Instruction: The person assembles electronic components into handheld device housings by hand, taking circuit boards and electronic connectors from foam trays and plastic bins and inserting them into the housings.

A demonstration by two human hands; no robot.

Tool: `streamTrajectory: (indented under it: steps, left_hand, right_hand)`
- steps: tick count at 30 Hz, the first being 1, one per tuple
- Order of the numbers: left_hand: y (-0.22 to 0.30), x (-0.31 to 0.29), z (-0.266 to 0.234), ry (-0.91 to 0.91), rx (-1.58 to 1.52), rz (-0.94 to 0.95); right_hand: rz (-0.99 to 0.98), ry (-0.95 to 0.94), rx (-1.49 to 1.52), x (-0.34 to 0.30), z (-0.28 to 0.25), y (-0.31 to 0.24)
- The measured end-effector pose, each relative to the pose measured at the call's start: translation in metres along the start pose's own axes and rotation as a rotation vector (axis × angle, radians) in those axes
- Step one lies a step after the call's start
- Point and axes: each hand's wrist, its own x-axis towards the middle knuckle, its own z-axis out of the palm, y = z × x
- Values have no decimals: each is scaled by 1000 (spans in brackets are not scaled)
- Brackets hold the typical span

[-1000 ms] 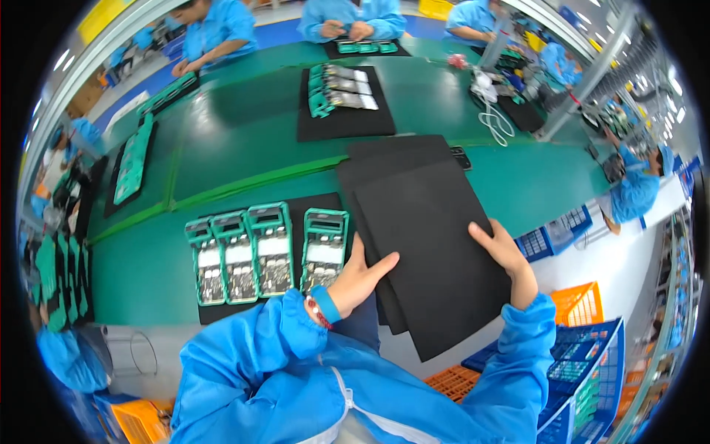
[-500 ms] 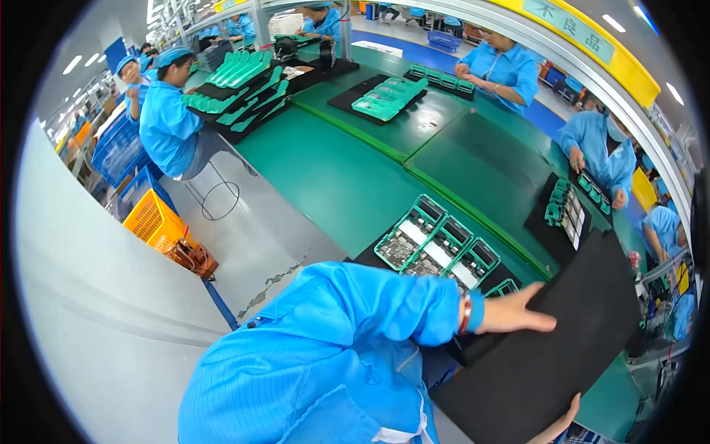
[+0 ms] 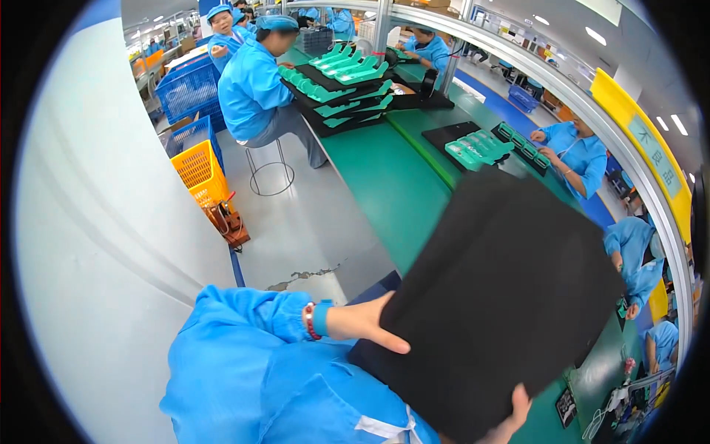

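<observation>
A large black foam-like sheet [image 3: 503, 296] is tilted up between my two hands, above the near part of the green workbench. I cannot tell whether it is one sheet or several together. My left hand [image 3: 367, 325] grips its left edge, the thumb lying across the face and the fingers out of sight behind. At the lower right edge my right hand [image 3: 515, 416] has hold of it, with little more than the thumb side showing. The sheet blocks my sight of the bench area behind it.
Black boards with green trays [image 3: 333, 81] are stacked on the far left of the green bench [image 3: 384, 174], beside a seated person [image 3: 259, 89]. Another green tray [image 3: 477, 148] lies farther back. A metal rail [image 3: 547, 74] crosses above; an orange basket [image 3: 200, 174] stands left.
My hands have carried the black sheet leftward and raised it more upright. It now covers the near green-framed parts that showed before. The view has swung left.
</observation>
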Motion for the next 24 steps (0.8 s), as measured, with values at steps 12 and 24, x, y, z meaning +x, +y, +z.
streamTrajectory:
  steps: [12,24]
  left_hand:
    - [163,-112,-277,993,-351,739]
    - [368,-201,-708,1305,-230,1117]
  right_hand:
    - [86,-820,-258,127,225,44]
    - [225,-786,-395,158,288,58]
